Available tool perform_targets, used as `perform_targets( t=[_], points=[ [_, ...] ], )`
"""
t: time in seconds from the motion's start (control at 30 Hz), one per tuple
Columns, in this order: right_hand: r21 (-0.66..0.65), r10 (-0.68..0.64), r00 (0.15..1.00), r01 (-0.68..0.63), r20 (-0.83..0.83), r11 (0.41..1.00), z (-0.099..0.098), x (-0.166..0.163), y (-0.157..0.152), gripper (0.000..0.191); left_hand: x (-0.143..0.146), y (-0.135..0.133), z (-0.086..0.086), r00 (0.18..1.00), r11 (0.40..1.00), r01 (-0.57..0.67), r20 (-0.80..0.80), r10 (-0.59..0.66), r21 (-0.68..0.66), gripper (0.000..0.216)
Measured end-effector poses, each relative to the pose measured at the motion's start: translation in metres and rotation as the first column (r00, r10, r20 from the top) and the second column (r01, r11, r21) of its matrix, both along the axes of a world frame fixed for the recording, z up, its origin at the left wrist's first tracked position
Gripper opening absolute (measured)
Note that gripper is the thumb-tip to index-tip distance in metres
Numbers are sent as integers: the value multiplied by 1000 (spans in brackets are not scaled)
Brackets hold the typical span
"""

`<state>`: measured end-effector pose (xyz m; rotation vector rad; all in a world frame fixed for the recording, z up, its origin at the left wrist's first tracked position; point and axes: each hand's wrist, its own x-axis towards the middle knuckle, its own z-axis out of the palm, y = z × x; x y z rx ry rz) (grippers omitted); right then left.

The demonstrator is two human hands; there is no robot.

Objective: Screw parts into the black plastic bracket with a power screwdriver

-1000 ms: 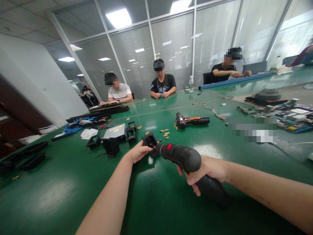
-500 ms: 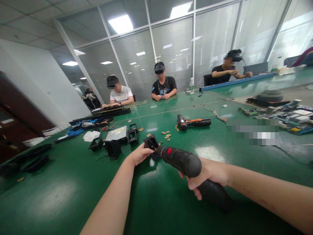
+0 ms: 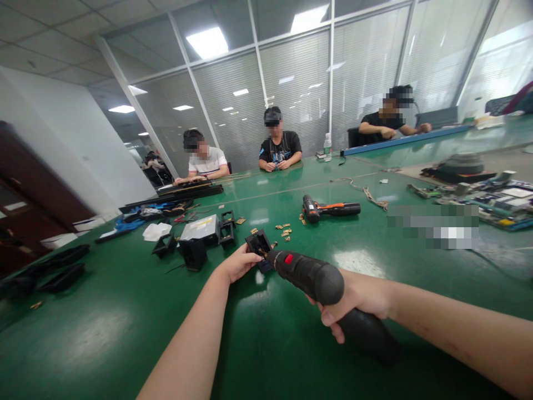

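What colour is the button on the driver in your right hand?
Red, on the black driver; clearest in the head view.

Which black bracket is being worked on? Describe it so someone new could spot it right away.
On the green table, follow the person's two forearms to where they meet near the middle. The small black bracket sits there, pinched by the left hand, with the tip of the black power screwdriver in the right hand pressed to it. The similar black brackets further left lie untouched beside a silver drive.
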<state>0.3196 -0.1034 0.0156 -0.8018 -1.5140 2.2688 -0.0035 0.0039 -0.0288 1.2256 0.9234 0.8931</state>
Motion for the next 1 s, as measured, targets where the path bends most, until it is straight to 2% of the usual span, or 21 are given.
perform_targets(
  t=[0.7,1.0],
  points=[
    [32,11,1000,-11,-9,999,0,0,2,44,3,-3,5,1000,1000,-2,8,2,-4,64],
    [45,0,1000,-1,18,999,4,2,-1,46,1,-1,2,1000,1000,19,-8,-18,2,62]
  ],
)
